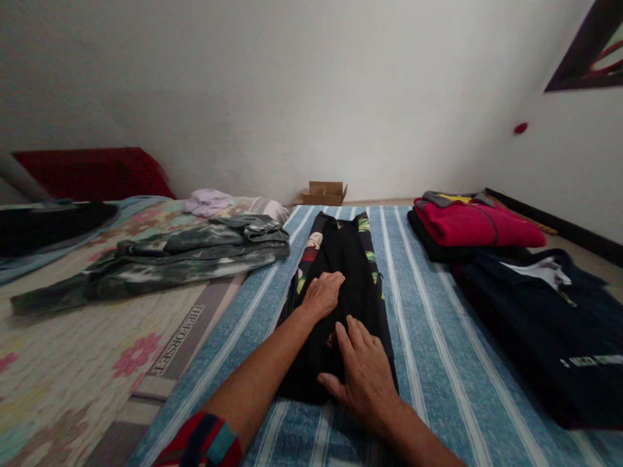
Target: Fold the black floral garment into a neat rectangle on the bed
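Note:
A black garment (348, 259) with printed floral strips along both long sides lies folded into a narrow length on the blue striped cloth in front of me. My left hand (322, 295) rests palm down on its middle, fingers together and reaching forward. Nearer to me, my right hand (363, 370) presses on its lower right part, with the thumb spread from the fingers. Neither hand grips anything that I can see. Whether the garment is a top or trousers I cannot tell.
Grey-green patterned trousers (195, 250) lie on the flowered sheet (97, 350) at left, near a pale lilac cloth (208, 202). On the right are a folded pile with a red garment (479, 222) and a dark navy garment (545, 337). A cardboard box (326, 193) stands by the wall.

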### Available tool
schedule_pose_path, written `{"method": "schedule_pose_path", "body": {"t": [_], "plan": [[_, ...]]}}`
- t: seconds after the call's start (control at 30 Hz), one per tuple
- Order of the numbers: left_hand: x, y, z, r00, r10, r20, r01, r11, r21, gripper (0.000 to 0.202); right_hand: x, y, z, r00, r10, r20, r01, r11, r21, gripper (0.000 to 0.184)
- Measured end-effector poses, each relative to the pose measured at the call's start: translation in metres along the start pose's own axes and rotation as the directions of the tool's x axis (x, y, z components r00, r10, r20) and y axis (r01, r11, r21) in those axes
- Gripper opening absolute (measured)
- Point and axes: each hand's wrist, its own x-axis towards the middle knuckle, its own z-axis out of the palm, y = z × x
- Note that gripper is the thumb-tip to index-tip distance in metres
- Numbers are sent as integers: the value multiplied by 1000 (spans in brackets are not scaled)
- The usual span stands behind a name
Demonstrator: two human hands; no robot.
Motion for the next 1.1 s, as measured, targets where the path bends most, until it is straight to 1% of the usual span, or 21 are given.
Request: {"method": "schedule_pose_path", "body": {"t": [0.07,0.13,0.23,0.33,0.4,0.5,0.6,0.7,0.77,0.83,0.93,1.03,1.1], "plan": [[1,0,-1,1000,-9,-3,9,1000,-7,36,0,0,-1,1000,-17,19,17,1000,4,76],[1,-1,-1,1000,-18,-6,18,1000,-25,36,-3,0,1,998,-60,21,60,998,12,78],[3,-4,1,999,-32,-11,31,997,-69,36,-10,1,7,987,-162,0,162,987,9,86],[5,-7,1,999,-31,-16,29,991,-130,35,-17,2,15,973,-230,-35,229,973,-28,85],[5,-10,-2,1000,-15,-23,11,984,-176,35,-20,3,18,964,-260,-56,256,965,-59,82],[-1,-14,-13,999,9,-51,-21,973,-231,37,-21,6,20,951,-302,-71,295,951,-94,81],[-24,-14,-29,996,20,-83,-42,963,-267,36,-22,6,20,939,-331,-96,318,940,-126,81],[-62,-9,-41,994,63,-91,-89,942,-323,33,-23,4,20,930,-345,-128,322,932,-167,80],[-88,-3,-45,994,82,-70,-101,937,-334,33,-23,3,23,916,-371,-154,338,918,-206,77],[-108,3,-43,996,81,-41,-90,943,-320,34,-23,3,27,896,-404,-185,353,900,-255,74],[-122,10,-35,999,43,-14,-45,955,-294,37,-22,1,34,879,-415,-234,330,884,-330,66],[-123,13,-27,1000,-15,-19,8,956,-293,38,-21,0,38,865,-426,-264,312,870,-382,59],[-122,13,-24,999,-28,-46,13,951,-308,38,-21,-2,40,858,-432,-277,305,863,-402,55]]}}
